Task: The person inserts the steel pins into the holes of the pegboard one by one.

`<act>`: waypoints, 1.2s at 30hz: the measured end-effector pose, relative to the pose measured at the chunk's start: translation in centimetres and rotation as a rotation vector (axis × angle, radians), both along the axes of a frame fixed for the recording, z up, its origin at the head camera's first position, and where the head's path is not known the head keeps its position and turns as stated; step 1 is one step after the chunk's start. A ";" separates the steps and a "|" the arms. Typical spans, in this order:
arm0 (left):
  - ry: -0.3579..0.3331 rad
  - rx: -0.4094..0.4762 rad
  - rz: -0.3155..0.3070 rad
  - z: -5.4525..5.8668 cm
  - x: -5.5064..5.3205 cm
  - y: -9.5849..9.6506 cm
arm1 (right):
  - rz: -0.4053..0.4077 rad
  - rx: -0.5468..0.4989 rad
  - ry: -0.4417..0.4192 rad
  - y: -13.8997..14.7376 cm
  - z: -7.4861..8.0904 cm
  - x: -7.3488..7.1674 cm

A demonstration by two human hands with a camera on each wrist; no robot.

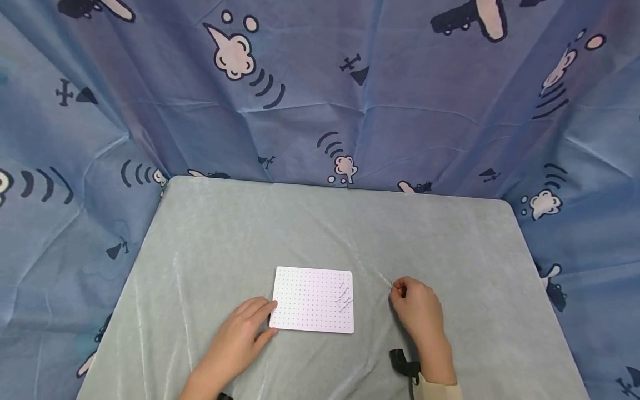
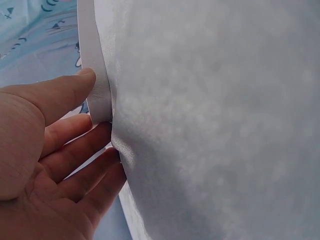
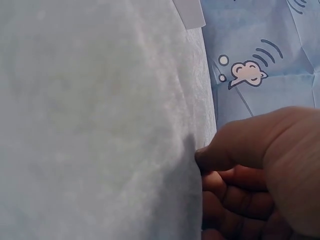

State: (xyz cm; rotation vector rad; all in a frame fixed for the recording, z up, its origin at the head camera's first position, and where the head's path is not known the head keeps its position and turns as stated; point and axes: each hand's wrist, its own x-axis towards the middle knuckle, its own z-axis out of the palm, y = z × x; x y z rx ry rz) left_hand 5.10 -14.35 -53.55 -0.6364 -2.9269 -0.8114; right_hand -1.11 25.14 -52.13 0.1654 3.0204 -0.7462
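Observation:
A white pegboard (image 1: 300, 300) with rows of small holes lies flat on the grey cloth. Several thin pin-like pieces (image 1: 344, 299) show as dark lines near its right side. My left hand (image 1: 240, 336) rests at the board's lower left corner, thumb and fingertips touching its edge, the fingers fairly straight. To the right of the board, my right hand (image 1: 419, 308) has thumb and fingers curled together at the cloth. A thin, pale needle-like piece (image 1: 391, 281) shows at its fingertips, too small to make out well. In the right wrist view, cloth hides those fingertips partly.
Grey cloth covers the table (image 1: 240, 228), with a few wrinkles. Blue printed curtains (image 1: 300, 111) stand around the back and sides. A black wrist mount (image 1: 404, 364) sits beside the right forearm.

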 end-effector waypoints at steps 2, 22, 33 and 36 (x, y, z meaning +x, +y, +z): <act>-0.003 -0.002 -0.002 0.0 -0.1 0.0 | 0.001 0.004 0.001 0.1 -0.1 0.0; -0.014 -0.010 0.006 0.3 -0.1 -0.1 | -0.043 -0.050 0.065 -0.1 0.2 0.6; 0.000 0.000 0.010 0.1 0.0 0.1 | -0.066 -0.167 0.178 -1.1 0.9 1.0; -0.003 0.000 0.012 0.0 0.0 0.1 | -0.047 -0.228 0.202 -1.6 1.0 1.2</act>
